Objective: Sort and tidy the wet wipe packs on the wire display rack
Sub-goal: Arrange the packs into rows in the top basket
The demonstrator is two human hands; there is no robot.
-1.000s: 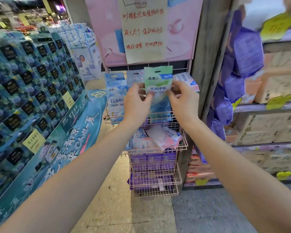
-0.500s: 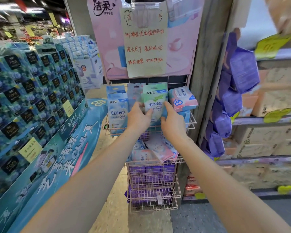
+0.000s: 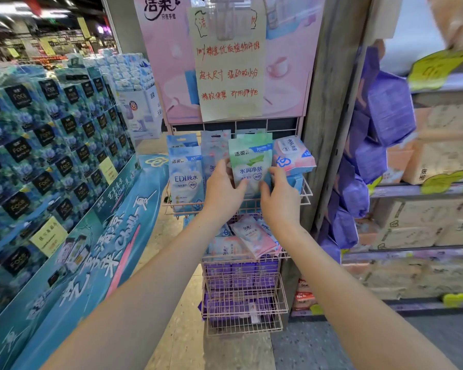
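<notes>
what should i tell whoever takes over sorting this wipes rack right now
Left hand: gripping the left edge of the green wet wipe pack.
Right hand: fingers on the same pack's lower right edge.
The pack stands upright in the top basket of the pink wire rack, between the blue EDI packs on its left and a tilted pink pack on its right.
Done: blue packs stand in a neat row.
Left: let go of the green pack once seated, straighten the tilted pink pack, then tidy the loose pink packs lying jumbled in the middle basket. Purple packs below look orderly.
</notes>
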